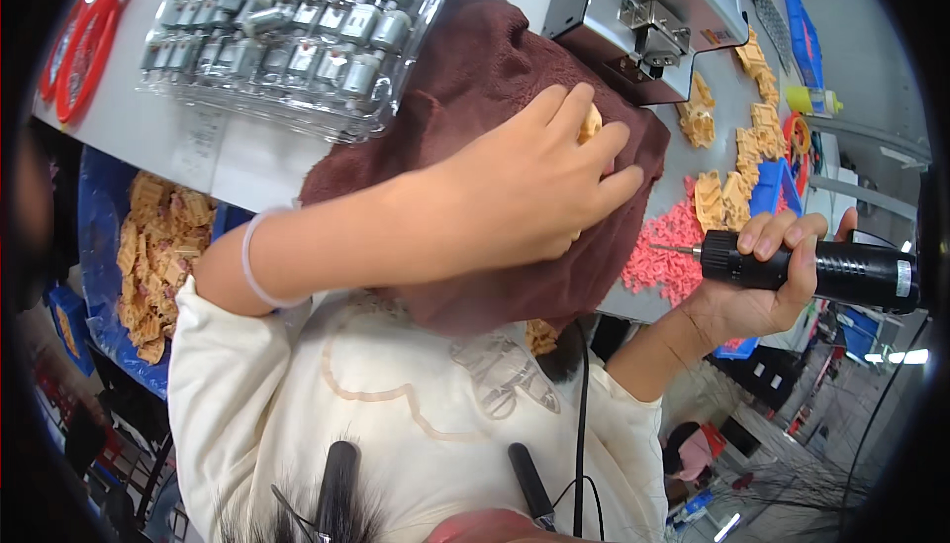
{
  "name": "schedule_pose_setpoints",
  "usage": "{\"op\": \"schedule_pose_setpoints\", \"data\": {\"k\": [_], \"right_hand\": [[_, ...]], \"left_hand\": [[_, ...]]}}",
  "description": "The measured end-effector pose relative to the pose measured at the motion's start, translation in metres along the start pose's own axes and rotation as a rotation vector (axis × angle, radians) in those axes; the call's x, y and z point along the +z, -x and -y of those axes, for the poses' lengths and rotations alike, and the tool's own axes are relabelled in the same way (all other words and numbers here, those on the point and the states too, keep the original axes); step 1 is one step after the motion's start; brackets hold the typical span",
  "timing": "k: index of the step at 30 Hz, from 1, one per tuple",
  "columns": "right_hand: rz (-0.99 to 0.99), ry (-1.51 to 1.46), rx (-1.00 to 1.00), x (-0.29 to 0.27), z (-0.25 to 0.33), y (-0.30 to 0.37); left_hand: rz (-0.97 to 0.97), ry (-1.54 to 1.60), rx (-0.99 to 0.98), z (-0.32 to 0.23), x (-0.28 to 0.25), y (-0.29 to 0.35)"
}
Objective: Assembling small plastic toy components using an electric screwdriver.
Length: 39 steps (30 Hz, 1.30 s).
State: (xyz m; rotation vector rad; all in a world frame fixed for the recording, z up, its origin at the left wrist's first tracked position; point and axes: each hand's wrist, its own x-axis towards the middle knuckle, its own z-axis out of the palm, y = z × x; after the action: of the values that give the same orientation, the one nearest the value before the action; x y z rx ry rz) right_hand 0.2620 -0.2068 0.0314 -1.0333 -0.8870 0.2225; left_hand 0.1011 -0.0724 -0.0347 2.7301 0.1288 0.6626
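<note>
Our right hand (802, 271) grips the driver (859, 275), frame right, near level, bit (675, 248) pointing left; up-left of it, our left hand (559, 167)'s clutching a tan part (591, 125).

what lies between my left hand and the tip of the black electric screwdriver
In the head view, between your left hand and the tip of the black electric screwdriver lie some brown cloth and the edge of the pink parts.
</note>
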Motion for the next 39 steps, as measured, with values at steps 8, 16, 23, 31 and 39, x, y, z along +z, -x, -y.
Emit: {"op": "schedule_pose_setpoints", "data": {"k": [8,16,23,31,39], "right_hand": [[-0.140,0.132,0.183,-0.045,0.005,0.009],[-0.209,0.188,0.550,-0.035,-0.053,0.009],[0.250,0.694,0.449,-0.053,-0.096,0.031],[0.147,1.073,0.297,-0.119,-0.110,-0.054],[0.337,1.226,0.449,-0.131,-0.127,-0.070]], "left_hand": [[0.426,-0.069,-0.833,-0.037,-0.180,0.157],[0.227,0.158,-0.838,-0.015,-0.166,0.157],[-0.012,-0.051,-0.460,0.058,-0.088,0.084],[0.034,-0.183,-0.547,0.075,-0.068,0.085],[-0.055,-0.381,-0.550,0.085,-0.077,0.099]]}}
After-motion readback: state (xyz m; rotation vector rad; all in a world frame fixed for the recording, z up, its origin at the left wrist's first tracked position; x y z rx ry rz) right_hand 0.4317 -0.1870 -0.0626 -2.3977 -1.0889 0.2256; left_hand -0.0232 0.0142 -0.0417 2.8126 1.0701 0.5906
